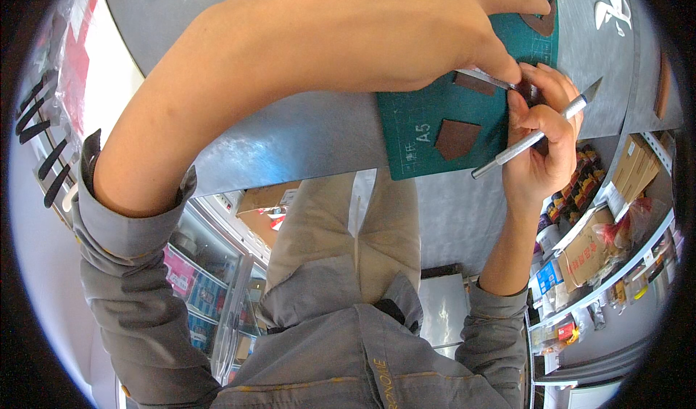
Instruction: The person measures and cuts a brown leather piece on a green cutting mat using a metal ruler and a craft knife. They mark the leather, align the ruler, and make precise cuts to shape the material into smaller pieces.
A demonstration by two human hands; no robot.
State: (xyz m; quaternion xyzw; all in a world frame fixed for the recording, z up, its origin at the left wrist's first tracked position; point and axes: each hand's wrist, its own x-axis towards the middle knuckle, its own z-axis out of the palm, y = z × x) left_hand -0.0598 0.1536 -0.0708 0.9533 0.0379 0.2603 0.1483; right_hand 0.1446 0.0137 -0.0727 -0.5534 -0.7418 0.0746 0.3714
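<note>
My left hand (435,34) reaches in from the left over a green cutting mat (402,132), index finger stretched out. Its thumb lies along a thin silver metal strip (484,77), partly hidden under the palm. My right hand (544,132) holds a craft knife (524,147) across its fingers, the blade pointing up and right, away from the mat. The right fingertips meet the left thumb at the strip's end; what they pinch is hidden. One brown leather piece (474,84) lies beside the strip. A five-sided brown leather piece (458,138) rests nearer me.
A curved brown leather scrap (541,24) lies on the mat's far part. Crumpled white scraps (613,7) are on the grey table (304,132). Black-handled tools (41,126) hang at the left. Shelves with a cardboard box (584,251) stand at the right, below table level.
</note>
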